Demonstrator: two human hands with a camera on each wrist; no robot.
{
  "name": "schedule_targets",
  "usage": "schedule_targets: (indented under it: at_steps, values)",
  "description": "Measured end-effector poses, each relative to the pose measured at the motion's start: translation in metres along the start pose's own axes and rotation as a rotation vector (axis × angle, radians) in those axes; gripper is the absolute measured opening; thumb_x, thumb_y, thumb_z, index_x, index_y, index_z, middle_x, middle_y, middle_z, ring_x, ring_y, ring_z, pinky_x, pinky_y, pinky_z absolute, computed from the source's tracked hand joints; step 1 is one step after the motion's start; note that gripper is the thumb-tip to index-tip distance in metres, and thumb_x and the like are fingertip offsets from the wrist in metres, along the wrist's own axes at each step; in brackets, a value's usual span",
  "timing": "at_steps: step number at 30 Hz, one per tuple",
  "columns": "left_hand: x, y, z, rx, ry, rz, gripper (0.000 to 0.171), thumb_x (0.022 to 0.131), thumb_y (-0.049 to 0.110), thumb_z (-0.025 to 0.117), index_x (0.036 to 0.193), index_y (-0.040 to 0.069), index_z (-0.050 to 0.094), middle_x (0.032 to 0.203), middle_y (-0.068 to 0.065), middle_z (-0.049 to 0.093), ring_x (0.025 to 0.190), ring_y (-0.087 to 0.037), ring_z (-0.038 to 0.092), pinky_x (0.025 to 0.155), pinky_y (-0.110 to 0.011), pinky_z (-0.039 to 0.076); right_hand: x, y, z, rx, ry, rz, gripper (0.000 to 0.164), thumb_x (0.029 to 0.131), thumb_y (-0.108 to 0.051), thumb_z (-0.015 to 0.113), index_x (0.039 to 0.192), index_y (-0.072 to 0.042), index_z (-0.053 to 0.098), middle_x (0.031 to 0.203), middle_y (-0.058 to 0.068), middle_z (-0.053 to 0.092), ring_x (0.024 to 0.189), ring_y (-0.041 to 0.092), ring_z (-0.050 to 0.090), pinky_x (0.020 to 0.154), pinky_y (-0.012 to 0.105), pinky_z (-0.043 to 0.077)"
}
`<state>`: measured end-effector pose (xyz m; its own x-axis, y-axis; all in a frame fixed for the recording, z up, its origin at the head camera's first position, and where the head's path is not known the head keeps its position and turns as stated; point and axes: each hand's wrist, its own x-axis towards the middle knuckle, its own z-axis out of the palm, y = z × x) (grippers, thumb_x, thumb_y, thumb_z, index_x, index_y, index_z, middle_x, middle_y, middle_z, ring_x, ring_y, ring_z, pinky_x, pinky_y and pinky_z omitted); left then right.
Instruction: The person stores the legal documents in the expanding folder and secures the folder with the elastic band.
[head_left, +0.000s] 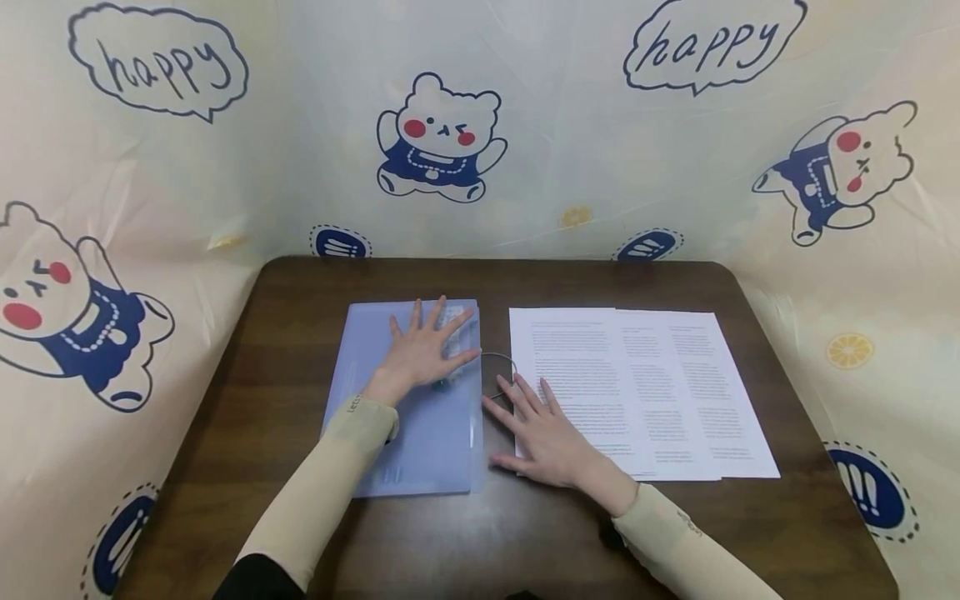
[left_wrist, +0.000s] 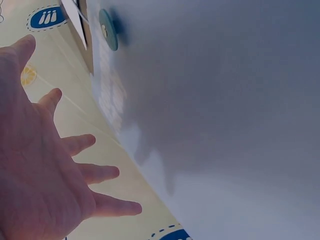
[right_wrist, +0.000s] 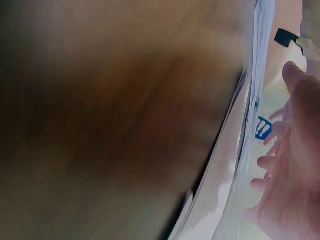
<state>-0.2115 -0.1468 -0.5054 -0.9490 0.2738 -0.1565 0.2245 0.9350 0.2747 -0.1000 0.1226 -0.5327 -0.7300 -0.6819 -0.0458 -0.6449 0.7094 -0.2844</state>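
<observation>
A translucent blue document folder [head_left: 405, 442] lies on the left half of the table. Above it my left hand [head_left: 422, 354] is held with fingers spread, and the left wrist view shows that hand apart from the folder's surface. A teal button [left_wrist: 108, 30] sits on the folder, and a thin pale string [head_left: 498, 354] loops out past its right edge. Several overlapping printed sheets [head_left: 577, 367] lie to the right. My right hand [head_left: 547, 437], fingers spread, covers their lower left edge and part of the gap beside the folder; whether it touches anything I cannot tell. Neither hand holds anything.
The dark wooden table [head_left: 247, 417] has rounded far corners. A pale curtain [head_left: 555, 150] printed with bears and words hangs behind it and along both sides.
</observation>
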Motion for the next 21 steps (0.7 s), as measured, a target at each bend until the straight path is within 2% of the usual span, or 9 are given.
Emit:
schedule_targets:
  at_steps: [8, 14, 21]
  values:
    - [0.004, 0.002, 0.007, -0.018, -0.028, -0.015, 0.088, 0.101, 0.081, 0.050, 0.175, 0.043, 0.022, 0.187, -0.015, 0.008, 0.168, -0.058, 0.005, 0.121, -0.093, 0.010, 0.000, -0.013, 0.008, 0.000, -0.034, -0.050, 0.085, 0.106, -0.066, 0.058, 0.175, -0.024, 0.032, 0.185, 0.015, 0.019, 0.171, 0.044, 0.016, 0.133, 0.075, 0.018]
    - [0.006, 0.003, 0.009, -0.062, -0.053, -0.031, 0.088, 0.101, 0.077, 0.054, 0.176, 0.040, 0.023, 0.187, -0.015, 0.007, 0.167, -0.061, 0.001, 0.118, -0.095, 0.010, 0.002, -0.019, 0.012, -0.056, -0.047, -0.095, 0.086, 0.106, -0.067, 0.057, 0.174, -0.020, 0.034, 0.183, 0.018, 0.026, 0.170, 0.045, 0.022, 0.131, 0.074, 0.026]
    - [0.008, 0.006, 0.013, -0.062, -0.070, -0.028, 0.085, 0.101, 0.077, 0.055, 0.174, 0.044, 0.027, 0.187, -0.012, 0.007, 0.166, -0.062, -0.002, 0.115, -0.098, 0.011, 0.001, -0.025, 0.015, -0.126, -0.080, -0.083, 0.095, 0.106, -0.072, 0.053, 0.176, -0.013, 0.026, 0.185, 0.019, 0.018, 0.171, 0.043, 0.018, 0.133, 0.071, 0.025]
